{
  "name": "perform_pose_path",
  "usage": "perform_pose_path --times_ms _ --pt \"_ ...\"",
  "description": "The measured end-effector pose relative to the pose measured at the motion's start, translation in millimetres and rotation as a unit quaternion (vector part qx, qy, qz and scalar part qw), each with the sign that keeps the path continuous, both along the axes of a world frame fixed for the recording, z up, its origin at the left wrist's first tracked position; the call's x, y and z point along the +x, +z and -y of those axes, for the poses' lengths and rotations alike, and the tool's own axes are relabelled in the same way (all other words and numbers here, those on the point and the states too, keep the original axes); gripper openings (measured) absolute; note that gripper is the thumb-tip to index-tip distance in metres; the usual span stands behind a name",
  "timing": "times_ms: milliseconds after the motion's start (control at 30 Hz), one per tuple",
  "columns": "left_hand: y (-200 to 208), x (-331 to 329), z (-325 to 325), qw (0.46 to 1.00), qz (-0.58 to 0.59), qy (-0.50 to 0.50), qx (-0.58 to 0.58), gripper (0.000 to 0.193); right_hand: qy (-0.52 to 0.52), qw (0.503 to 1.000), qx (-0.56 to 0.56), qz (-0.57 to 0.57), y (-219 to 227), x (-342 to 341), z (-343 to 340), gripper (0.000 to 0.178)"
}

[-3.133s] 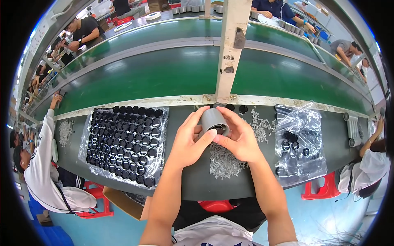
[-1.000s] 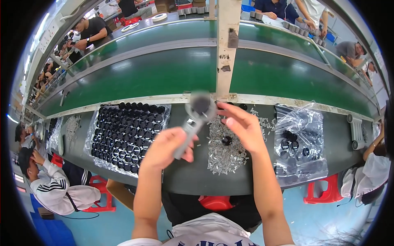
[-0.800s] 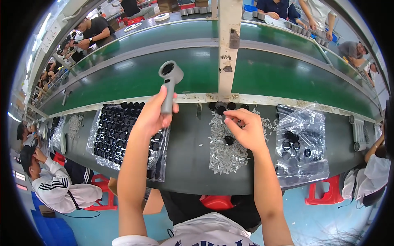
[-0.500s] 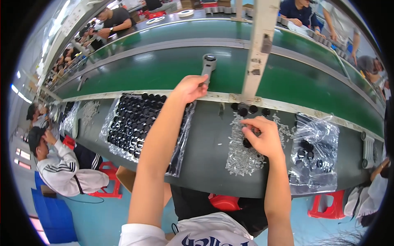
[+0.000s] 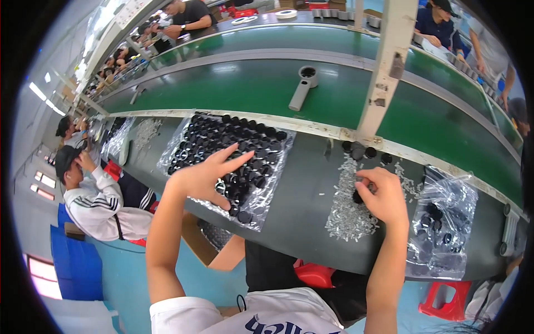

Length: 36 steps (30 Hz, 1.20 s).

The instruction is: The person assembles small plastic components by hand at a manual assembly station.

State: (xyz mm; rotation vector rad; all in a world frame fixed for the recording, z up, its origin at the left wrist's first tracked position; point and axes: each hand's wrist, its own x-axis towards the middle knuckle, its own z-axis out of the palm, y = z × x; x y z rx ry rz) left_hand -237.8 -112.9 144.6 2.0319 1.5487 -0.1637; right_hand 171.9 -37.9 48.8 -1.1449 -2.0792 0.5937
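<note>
My left hand (image 5: 214, 175) is open, its fingers spread over many round black caps (image 5: 236, 129) set out on a clear plastic bag (image 5: 258, 220). My right hand (image 5: 385, 195) is closed, thumb and fingers drawn together above a pile of small clear pieces (image 5: 350, 225). A black cap (image 5: 356, 196) shows at its thumb, partly hidden; what the fingertips hold, if anything, cannot be made out. On the green conveyor belt (image 5: 222, 89) lies a grey part (image 5: 302, 93) with a straight handle and a ring-shaped head, apart from both hands.
Several black caps (image 5: 386, 158) sit behind the pile, near a white post (image 5: 384, 83). To the right are another plastic bag (image 5: 439, 245) with black caps and a grey part (image 5: 509, 231). Below the table edge stands a cardboard box (image 5: 208, 245). A seated person (image 5: 92, 195) is at left.
My left hand has let go of the grey part on the belt and moved back over the black caps, its fingers spreading. My right hand stays over the pile. The view has shifted.
</note>
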Motion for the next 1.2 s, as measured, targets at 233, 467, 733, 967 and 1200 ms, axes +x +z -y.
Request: perform_pose_path --times_ms 233,467,733,967,1200 --pt "-73.5 -17.6 72.0 0.974 -0.168 0.065 0.136 0.116 0.006 1.000 0.003 -0.011 3.1 -6.5 0.6 0.022" --pt "-72.7 18.8 69.9 0.966 -0.190 0.133 0.116 0.113 -0.017 0.999 0.012 -0.048 4.8 -2.0 -0.7 0.020" --pt "-43.5 41.0 79.6 0.983 -0.062 0.080 0.155 0.110 0.061 0.998 -0.013 -0.020 -2.6 12.0 -6.3 0.015" --pt "-37.7 99.2 41.4 0.947 0.171 -0.008 0.271 0.077 0.079 0.994 -0.045 0.058 0.7 21.3 -1.3 0.020" --pt "-51.6 167.3 -25.6 0.866 0.465 0.082 0.164 0.056 0.105 0.964 -0.196 -0.144 14.2 20.8 -0.3 0.012"
